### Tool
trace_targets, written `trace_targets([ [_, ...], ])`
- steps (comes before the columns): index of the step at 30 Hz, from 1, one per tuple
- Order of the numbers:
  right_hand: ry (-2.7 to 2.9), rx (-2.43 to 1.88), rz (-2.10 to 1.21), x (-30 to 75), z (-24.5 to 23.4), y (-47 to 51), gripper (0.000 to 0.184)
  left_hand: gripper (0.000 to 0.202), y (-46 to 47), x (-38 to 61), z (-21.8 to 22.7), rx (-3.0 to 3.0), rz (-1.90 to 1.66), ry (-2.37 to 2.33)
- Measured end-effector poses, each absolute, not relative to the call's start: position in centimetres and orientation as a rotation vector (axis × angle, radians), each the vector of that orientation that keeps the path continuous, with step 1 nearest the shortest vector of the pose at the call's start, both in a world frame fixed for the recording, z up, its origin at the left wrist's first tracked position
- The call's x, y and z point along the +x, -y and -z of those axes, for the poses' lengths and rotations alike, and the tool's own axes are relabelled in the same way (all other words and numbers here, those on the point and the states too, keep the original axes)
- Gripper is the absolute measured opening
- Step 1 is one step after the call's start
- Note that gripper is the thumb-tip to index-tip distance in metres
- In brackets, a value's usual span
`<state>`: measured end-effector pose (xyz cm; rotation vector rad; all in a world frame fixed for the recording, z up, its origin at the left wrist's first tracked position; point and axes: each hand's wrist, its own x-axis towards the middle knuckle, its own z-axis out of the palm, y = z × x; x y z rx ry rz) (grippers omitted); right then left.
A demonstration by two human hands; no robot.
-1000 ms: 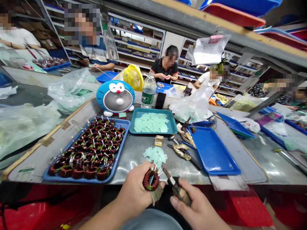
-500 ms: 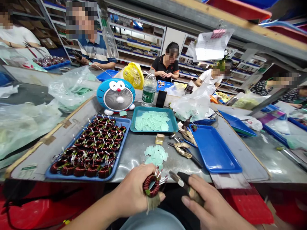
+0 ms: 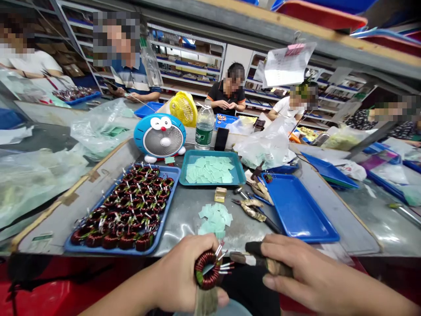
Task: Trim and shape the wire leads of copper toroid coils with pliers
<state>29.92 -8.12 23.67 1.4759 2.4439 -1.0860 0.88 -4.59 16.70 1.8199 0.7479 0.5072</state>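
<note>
My left hand [image 3: 182, 278] clasps the coil [image 3: 206, 269]; my right hand [image 3: 312, 276], gripping the pliers [image 3: 251, 260], has swung them level, tips at its leads.

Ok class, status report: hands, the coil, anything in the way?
Left hand grips copper coil. Right hand holds pliers, tips beside coil's leads. Nothing between them.

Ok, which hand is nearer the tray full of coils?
Left. The left hand, holding one coil, is just in front of the tray of coils; the right hand, gripping pliers, is farther off to the right.
</note>
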Motion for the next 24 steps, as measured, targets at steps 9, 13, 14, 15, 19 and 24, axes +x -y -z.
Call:
trace_targets([
  [9, -2.394, 1.45, 1.104, 29.4, -24.7, 7.6, 0.018, 0.048, 4.4, 0.7, -15.9, 1.765, -0.517, -0.722],
  [13, -2.538, 1.423, 0.973, 28.9, -24.8, 7.7, 0.014, 0.045, 4.4, 0.5, -15.5, 1.654, -0.479, -0.699],
  [14, -2.572, 1.404, 0.944, 28.9, -24.7, 7.7, 0.012, 0.045, 4.5, 0.5, -15.4, 1.651, -0.481, -0.701],
  [15, -2.587, 1.39, 0.927, 28.8, -24.7, 7.8, 0.011, 0.046, 4.5, 0.4, -15.4, 1.664, -0.492, -0.702],
  [19, -2.572, 1.355, 0.958, 29.0, -24.5, 8.0, 0.008, 0.047, 4.8, 0.4, -15.8, 1.718, -0.564, -0.647],
  [24, -2.563, 1.264, 1.072, 29.2, -24.0, 8.3, 0.004, 0.042, 5.8, 0.6, -17.0, 1.66, -0.647, -0.55],
])
